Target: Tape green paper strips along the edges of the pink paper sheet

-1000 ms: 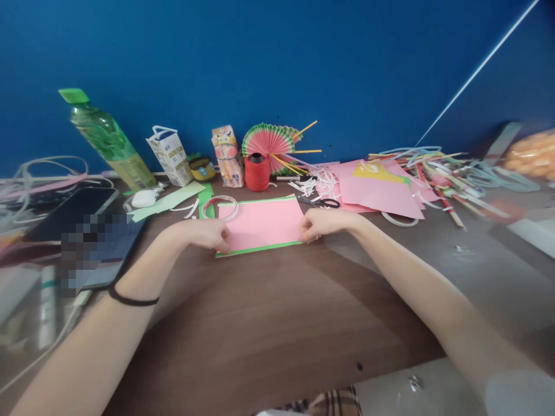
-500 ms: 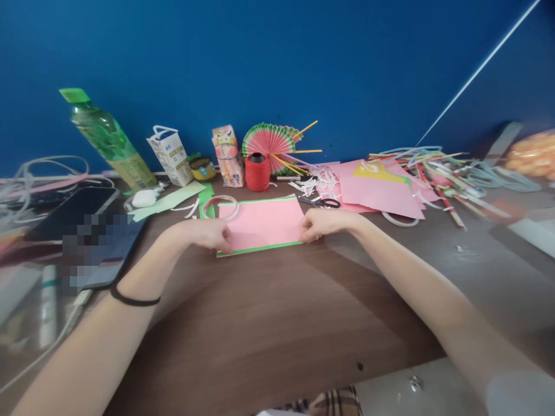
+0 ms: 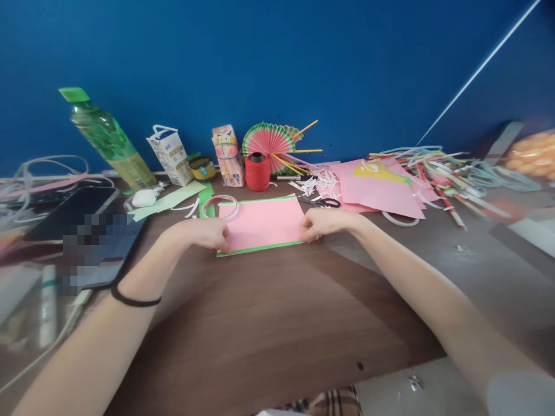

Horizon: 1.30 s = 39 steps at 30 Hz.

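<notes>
A pink paper sheet (image 3: pixel 264 222) lies on a slightly larger green sheet (image 3: pixel 260 249) on the brown table (image 3: pixel 269 323). My left hand (image 3: pixel 207 234) pinches the near left corner of the pink sheet, fingers closed. My right hand (image 3: pixel 321 223) pinches the near right corner the same way. Both sheets rest flat, with green showing along the near and far edges.
Along the blue wall stand a green bottle (image 3: pixel 106 141), a white carton (image 3: pixel 170 155), a pink carton (image 3: pixel 227 156), a red thread spool (image 3: pixel 257 171) and a paper fan (image 3: pixel 269 141). A tape ring (image 3: pixel 219 207), scissors (image 3: pixel 323 202), pink sheets (image 3: pixel 377 188), straws (image 3: pixel 455 173) and a phone (image 3: pixel 76 216) lie around.
</notes>
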Each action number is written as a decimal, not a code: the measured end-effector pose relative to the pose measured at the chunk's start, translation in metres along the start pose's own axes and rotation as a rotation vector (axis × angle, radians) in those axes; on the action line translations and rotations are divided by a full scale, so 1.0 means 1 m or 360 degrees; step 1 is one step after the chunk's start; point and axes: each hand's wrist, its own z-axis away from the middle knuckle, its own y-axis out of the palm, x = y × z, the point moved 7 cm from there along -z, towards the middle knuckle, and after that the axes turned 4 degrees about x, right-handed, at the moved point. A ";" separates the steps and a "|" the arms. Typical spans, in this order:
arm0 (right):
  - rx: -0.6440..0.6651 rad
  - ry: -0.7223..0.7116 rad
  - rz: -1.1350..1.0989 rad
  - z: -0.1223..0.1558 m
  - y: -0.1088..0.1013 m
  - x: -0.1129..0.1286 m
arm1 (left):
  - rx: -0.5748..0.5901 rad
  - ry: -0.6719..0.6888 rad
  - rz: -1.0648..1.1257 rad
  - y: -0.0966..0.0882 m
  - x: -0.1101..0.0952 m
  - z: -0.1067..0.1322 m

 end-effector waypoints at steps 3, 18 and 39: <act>0.0000 -0.0008 -0.0002 0.000 0.000 0.000 | -0.0018 -0.0047 -0.0064 -0.001 0.002 -0.001; -0.0007 0.0018 0.0020 0.000 0.000 -0.001 | 0.0038 0.0067 -0.0036 0.002 0.006 -0.004; 0.0006 0.0019 0.0011 0.001 0.000 0.000 | -0.0019 -0.0118 -0.0095 -0.001 0.003 0.003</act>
